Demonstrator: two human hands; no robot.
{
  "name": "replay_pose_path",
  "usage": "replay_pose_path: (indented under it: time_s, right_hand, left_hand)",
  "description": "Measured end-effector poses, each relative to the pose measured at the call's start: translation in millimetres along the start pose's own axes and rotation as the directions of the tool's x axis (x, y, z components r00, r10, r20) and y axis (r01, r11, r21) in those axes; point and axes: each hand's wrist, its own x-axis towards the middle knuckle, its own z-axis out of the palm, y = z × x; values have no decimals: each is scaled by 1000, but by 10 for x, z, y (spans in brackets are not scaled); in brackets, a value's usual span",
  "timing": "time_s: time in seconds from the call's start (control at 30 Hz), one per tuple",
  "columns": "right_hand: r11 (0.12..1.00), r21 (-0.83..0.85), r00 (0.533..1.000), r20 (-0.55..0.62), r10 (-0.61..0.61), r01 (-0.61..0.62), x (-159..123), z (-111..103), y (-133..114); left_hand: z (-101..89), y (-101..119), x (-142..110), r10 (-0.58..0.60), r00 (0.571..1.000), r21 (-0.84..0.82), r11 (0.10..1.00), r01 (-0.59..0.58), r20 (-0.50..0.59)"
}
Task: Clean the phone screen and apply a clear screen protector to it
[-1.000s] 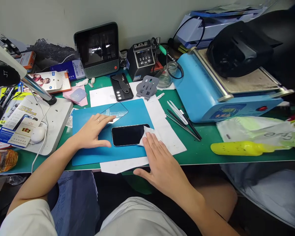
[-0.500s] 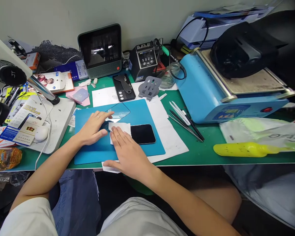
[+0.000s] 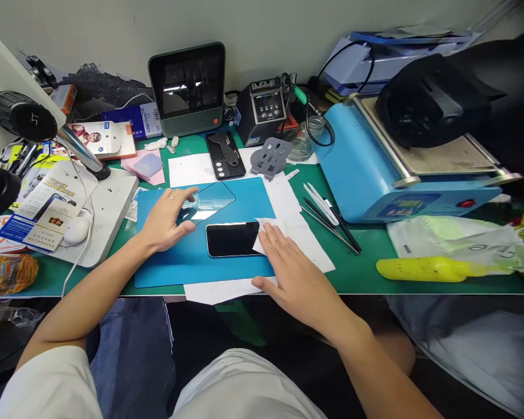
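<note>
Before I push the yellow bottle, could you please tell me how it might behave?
The yellow bottle would probably roll, since its rounded body lies on its side. It could also drop, as the front edge of the green bench top is close. Its tapered nozzle end may make it swerve.

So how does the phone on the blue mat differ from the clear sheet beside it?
The phone has a solid black face; the clear sheet lets the blue mat show through. The phone has a pale rim, the sheet a thin dark one. The phone lies nearly straight across the view, while the sheet sits slanted. Both are on the mat.
</note>
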Motion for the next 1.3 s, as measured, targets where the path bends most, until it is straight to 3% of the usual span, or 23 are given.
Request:
replay_pose_path:
  time_s: [0.2, 0.33, 0.47, 0.6, 0.73, 0.87, 1.0, 1.13, 1.3]
  right_hand:
    - [996, 15, 995, -30, -92, 92, -85, 109, -443]
    - [980, 68, 982, -6, -187, 187, 196, 147, -751]
    - [963, 75, 966, -34, -258, 260, 485, 150, -850]
    - [939, 147, 945, -157, -287, 310, 528, 109, -696]
    - [920, 245, 939, -239, -248, 306, 551, -73, -338]
    - [970, 195, 941, -329, -73, 143, 807, -284, 123]
    - [988, 122, 939, -343, -43, 90, 1117, -285, 435]
    - [993, 100, 966, -254, -40, 68, 1196, -196, 482]
    - [982, 176, 948, -317, -2, 61, 1072, -263, 360]
  left_hand:
    - [-4, 47, 19, -14, 1000, 32, 999, 14, -11]
    - [1, 53, 44, -122, 992, 124, 985, 123, -10]
    - [-5, 11, 53, -192, 981, 235, 952, 196, -38]
    - [-41, -7, 49, -171, 985, 367, 914, 172, -35]
    - [-74, 23, 37, -167, 986, 434, 888, 152, -3]
    - [-65, 73, 25, -188, 982, 458, 876, 153, 30]
    - [-24, 115, 31, -220, 973, 413, 894, 172, 70]
    - [9, 125, 42, -248, 965, 371, 907, 201, 82]
    - [37, 127, 38, -255, 963, 351, 913, 211, 84]
